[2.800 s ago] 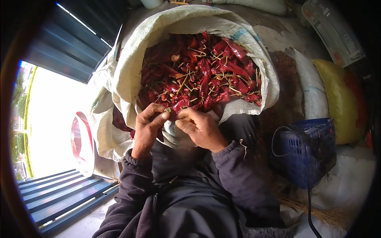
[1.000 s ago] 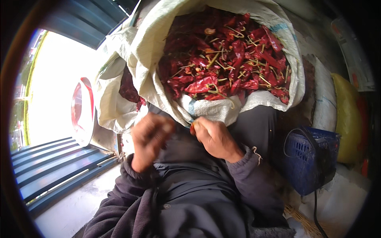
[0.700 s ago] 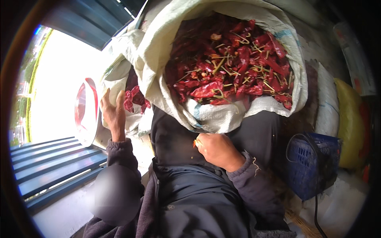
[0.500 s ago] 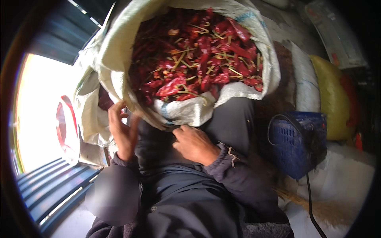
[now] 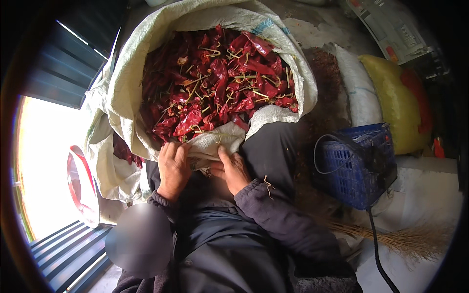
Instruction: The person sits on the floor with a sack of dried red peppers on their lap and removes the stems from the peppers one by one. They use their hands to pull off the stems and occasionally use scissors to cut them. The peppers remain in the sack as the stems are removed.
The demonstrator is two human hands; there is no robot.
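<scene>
A large white woven sack [image 5: 124, 97] with a rolled-down rim sits before me, filled with dried red chilli peppers [image 5: 220, 83], many with pale stems. My left hand [image 5: 172, 168] has its fingers bent over the near rim and grips it. My right hand [image 5: 229, 168] is just right of it at the lower folded edge, thumb up against the white fabric and fingers beneath, partly hidden. A second white sack [image 5: 105, 171] stands behind at the left, with some red peppers [image 5: 124, 151] showing inside.
A blue plastic basket [image 5: 344, 180] with a black cable [image 5: 373, 234] is at my right, beside a straw broom [image 5: 405, 239]. Behind lie a white sack [image 5: 354, 88] and a yellow one [image 5: 395, 102]. Blue metal panels [image 5: 68, 63] frame a bright opening at the left.
My left hand went out toward the left sack, then came inward onto the big sack's rim. My right hand rose to that rim. Earlier both hands worked at a pepper; my view shifted.
</scene>
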